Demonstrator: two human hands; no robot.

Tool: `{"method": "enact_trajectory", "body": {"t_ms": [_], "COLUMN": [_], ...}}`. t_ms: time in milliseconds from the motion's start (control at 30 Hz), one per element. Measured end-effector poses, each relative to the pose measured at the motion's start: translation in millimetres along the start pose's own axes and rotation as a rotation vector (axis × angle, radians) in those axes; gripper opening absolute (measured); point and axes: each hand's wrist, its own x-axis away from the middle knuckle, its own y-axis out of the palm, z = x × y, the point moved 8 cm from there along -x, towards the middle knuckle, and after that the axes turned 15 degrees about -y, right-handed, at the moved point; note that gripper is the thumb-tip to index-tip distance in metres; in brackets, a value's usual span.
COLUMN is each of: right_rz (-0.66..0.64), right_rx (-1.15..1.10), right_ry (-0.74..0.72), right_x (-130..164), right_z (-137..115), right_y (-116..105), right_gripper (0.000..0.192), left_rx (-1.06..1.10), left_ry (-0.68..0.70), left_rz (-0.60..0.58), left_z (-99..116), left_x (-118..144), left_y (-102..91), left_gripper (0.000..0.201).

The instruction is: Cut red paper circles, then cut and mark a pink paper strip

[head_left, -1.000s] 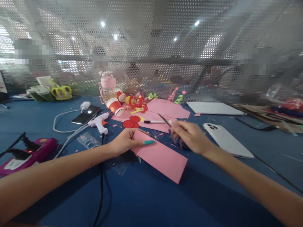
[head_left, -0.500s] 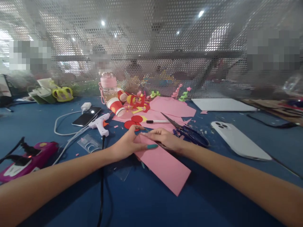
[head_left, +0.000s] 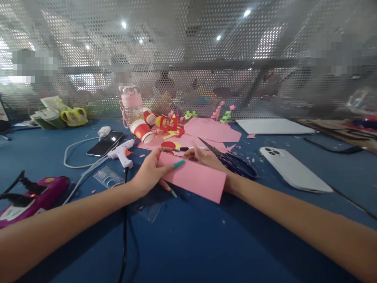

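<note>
Hands — left hand point(head_left: 150, 173), right hand point(head_left: 206, 158) both pinching pink paper strip point(head_left: 194, 177) | scissors point(head_left: 232, 161) just beside right

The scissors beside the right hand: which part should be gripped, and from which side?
Grip the scissors by the dark blue handle loops, which lie nearest the right hand and open toward the white phone. Come from above on the right. The blades point away toward the pink paper pile, so avoid that end.
</note>
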Motion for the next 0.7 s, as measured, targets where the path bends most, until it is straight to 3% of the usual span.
{"method": "enact_trajectory", "body": {"t_ms": [100,167,267,467,700], "right_rz": [0.125,0.131,0.209,0.339,0.420], "right_rx": [-0.295,-0.377,-0.347,-0.240,-0.285], "right_ry": [0.006,-0.012,-0.015,0.024,0.069], "right_x": [9,17,29,40,42], "right_z": [-9,-15,-13,-6,0], "right_y": [-3,-2,-8,-23,-28], "right_gripper": [0.069,0.064,0.050,0.046,0.036], "left_rx": [0.145,0.186,0.200,0.213,0.181], "left_ry": [0.104,0.132,0.132,0.102,0.111], "left_rz": [0.134,0.175,0.156,0.130,0.150], "left_z": [7,7,7,6,7], "left_x": [3,4,4,2,4], "left_y": [-15.7,-20.7,-19.5,-16.8,-17.9], "left_gripper": [0.048,0.045,0.043,0.044,0.049]}}
